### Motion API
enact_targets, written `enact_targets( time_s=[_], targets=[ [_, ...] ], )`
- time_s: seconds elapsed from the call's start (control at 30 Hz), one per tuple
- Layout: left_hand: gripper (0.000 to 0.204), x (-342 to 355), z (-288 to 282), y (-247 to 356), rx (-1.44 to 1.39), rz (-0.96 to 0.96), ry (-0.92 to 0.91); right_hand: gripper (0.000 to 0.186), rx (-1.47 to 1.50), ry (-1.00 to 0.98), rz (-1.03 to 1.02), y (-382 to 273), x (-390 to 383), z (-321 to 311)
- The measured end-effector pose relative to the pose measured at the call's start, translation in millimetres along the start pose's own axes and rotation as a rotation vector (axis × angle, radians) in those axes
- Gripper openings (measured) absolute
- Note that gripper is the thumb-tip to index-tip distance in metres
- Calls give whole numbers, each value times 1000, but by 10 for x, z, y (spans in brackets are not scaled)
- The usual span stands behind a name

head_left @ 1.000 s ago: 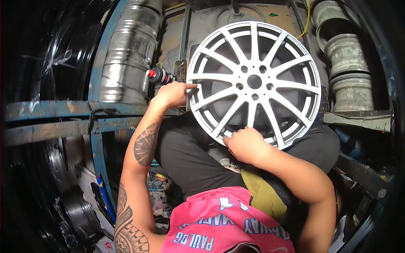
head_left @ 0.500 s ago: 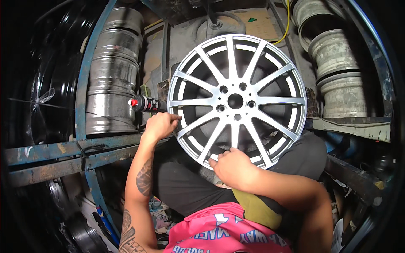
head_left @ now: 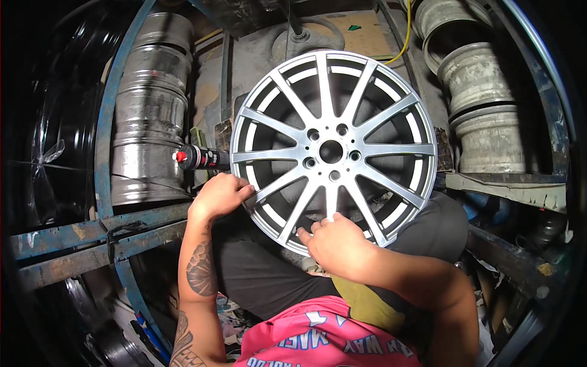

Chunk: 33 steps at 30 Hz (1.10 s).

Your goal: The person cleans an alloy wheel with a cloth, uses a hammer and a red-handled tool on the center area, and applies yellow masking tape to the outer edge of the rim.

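Note:
A silver multi-spoke alloy wheel rim (head_left: 400, 149) sits face up in front of me, its lower edge over my legs. My left hand (head_left: 221, 194) is closed at its lower left edge, with the fingers curled onto the lip. My right hand (head_left: 340, 243) lies over the near edge, fingers bent against the lower spokes; some fingertips are hidden behind the metal. Just beyond my left hand, a dark bottle with a red tip (head_left: 205, 158) lies on its side, pointing left.
Stacked metal rims (head_left: 151, 113) stand on the left, and more worn rims (head_left: 486, 137) on the right. A blue metal frame (head_left: 58, 240) runs along the left. Behind the wheel are a dusty round metal part (head_left: 299, 37) and a yellow cable (head_left: 408, 30).
The view has shifted slightly, so the whole scene sits a little further left. My left hand has slid slightly down along the lip. My right hand stays at the lower spokes.

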<state>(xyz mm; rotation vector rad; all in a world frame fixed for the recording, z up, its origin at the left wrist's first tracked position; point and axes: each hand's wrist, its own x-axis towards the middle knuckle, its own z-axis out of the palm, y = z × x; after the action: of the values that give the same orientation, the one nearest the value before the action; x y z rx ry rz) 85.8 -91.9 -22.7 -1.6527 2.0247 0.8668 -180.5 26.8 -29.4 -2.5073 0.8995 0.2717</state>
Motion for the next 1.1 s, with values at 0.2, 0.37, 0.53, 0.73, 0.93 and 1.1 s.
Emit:
enact_targets(
  time_s=[0.2, 0.37, 0.53, 0.73, 0.93, 1.1],
  targets=[
    [50, 15, 1, 174, -250, 175, -37, 45, 22, 31, -18, 19, -23, 80],
    [50, 130, 77, 79, -243, 158, -153, 44, 17, 50, -28, -16, 4, 93],
    [45, 310, 138, -27, -418, 174, -164, 44, 16, 45, 15, -10, 10, 58],
    [49, 179, 158, 171, -223, 113, -161, 37, 101, -35, 46, -24, 47, -32],
    [48, 230, 128, 428, -160, 149, -69, 30, 73, -21, 64, 5, 48, 13],
    [32, 194, 26, 531, -170, 172, 1, 28, 28, -5, 61, -5, 84, -11]
  ],
)
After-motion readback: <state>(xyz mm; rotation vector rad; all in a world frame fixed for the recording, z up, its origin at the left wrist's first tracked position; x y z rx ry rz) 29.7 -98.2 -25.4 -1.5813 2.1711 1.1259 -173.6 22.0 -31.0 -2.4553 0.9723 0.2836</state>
